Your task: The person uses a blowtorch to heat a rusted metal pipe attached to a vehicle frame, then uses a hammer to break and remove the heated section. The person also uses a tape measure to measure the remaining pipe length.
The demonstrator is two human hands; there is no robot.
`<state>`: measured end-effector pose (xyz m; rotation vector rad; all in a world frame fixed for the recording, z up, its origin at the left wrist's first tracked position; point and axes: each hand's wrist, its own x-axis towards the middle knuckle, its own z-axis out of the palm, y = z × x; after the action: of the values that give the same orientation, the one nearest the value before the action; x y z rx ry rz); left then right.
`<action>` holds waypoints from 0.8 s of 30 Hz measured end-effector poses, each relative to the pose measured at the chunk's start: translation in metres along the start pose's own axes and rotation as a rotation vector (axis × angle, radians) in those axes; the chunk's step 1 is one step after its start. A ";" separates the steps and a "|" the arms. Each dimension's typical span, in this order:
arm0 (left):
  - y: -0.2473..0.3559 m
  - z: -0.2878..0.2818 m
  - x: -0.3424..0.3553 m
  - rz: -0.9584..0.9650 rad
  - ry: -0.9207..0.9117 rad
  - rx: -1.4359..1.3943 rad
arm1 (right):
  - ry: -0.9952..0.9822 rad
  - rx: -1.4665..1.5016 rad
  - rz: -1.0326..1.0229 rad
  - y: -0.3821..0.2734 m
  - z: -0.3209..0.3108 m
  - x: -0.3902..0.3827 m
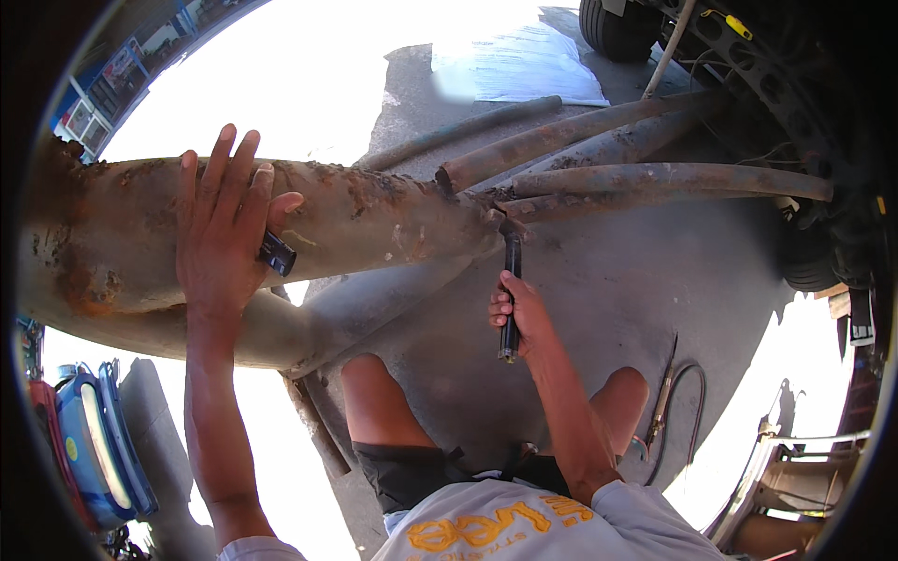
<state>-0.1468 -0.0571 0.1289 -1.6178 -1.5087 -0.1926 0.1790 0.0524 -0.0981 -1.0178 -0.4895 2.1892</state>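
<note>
My left hand [223, 229] lies on a large rusty grey pipe [374, 220], its fingers stretched out and fairly straight. From under the palm, below the thumb, sticks the end of a short black object [278, 253]; the rest of it is covered, so its kind cannot be made out. My right hand [520, 316] is wrapped round the black tubular handle of a hammer-like tool [512, 257], held upright. The tool's head touches or nearly touches the rusty joint where thinner pipes meet the large one.
Several thinner rusty pipes [673, 178] fan out to the right toward a dark vehicle frame [795, 84]. A torch-like tool with a hose [663, 402] lies on the floor at right. White sheeting [524, 65] lies behind; a blue container [92, 449] stands at lower left.
</note>
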 end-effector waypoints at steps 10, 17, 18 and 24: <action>-0.004 0.000 -0.001 -0.038 0.057 -0.121 | 0.055 -1.491 -0.891 -0.146 0.100 0.021; -0.004 0.004 -0.003 -0.047 0.099 -0.146 | 0.044 -2.462 -0.693 -0.182 0.218 0.078; -0.004 0.005 -0.004 -0.052 0.094 -0.145 | 0.011 -2.519 -0.619 -0.177 0.223 0.086; -0.003 0.005 -0.002 -0.063 0.031 -0.066 | -0.032 -2.864 -0.260 -0.187 0.222 0.133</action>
<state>-0.1524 -0.0553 0.1259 -1.6128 -1.5447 -0.3043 0.0203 0.2660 0.0776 -1.3525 -3.4048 -0.3808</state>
